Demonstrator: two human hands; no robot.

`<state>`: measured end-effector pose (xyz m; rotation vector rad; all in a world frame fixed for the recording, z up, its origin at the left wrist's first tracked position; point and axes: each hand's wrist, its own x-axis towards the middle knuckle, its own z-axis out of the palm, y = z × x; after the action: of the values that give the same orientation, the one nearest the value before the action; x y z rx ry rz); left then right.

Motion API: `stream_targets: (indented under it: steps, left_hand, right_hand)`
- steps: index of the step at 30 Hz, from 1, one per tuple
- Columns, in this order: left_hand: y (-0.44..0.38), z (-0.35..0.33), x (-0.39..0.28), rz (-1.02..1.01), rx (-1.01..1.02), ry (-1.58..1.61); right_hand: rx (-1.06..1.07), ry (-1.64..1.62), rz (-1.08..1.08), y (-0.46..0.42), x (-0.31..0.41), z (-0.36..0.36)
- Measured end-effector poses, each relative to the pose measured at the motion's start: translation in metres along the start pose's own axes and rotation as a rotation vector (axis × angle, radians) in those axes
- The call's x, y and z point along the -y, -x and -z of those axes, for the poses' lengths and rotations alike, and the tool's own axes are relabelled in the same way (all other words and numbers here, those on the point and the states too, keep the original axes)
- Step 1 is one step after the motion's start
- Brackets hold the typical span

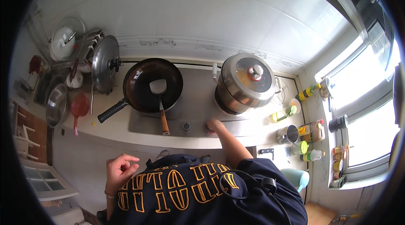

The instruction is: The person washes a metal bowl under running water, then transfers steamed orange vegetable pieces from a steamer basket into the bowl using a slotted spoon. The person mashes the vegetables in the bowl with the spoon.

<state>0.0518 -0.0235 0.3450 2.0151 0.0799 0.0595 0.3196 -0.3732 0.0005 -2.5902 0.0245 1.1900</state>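
My right hand (215,126) is at the front of the stainless-steel gas stove (196,92), its fingers around the right burner knob (207,127). Behind it, a steel steamer pot (243,98) with a glass-centred lid (255,74) sits on the right burner. To the left stands a black wok (139,79). A spatula (162,108) lies in it, its wooden handle reaching over the stove's front. The left knob (186,126) is untouched. Near my chest, my left hand (121,168) hangs in the air with fingers loosely bent, holding nothing.
A steel lid (104,66) leans upright left of the wok, near a red plastic ladle (80,105) and a metal basin (57,106). At right stand a steel cup (287,134), several bottles (316,131) and a knife (267,151). Jars (338,165) line the windowsill.
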Motion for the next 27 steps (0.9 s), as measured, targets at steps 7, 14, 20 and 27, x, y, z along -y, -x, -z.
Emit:
stream_targets:
  steps: [7, 14, 20, 27]
  left_hand:
    - [0.008, -0.012, -0.025, 0.023, -0.063, -0.074]
    - [0.006, -0.02, -0.037, -0.001, -0.042, -0.105]
    - [0.007, -0.019, -0.036, -0.021, -0.04, -0.113]
    - [0.008, -0.016, -0.029, -0.038, -0.063, -0.111]
  right_hand:
    - [-0.094, -0.022, 0.131, 0.179, 0.065, 0.129]
    - [-1.185, 0.486, 0.053, 0.225, 0.019, 0.304]
    - [-0.878, 0.458, 0.025, 0.172, 0.0, 0.322]
    - [-0.95, 0.489, 0.134, 0.174, -0.001, 0.326]
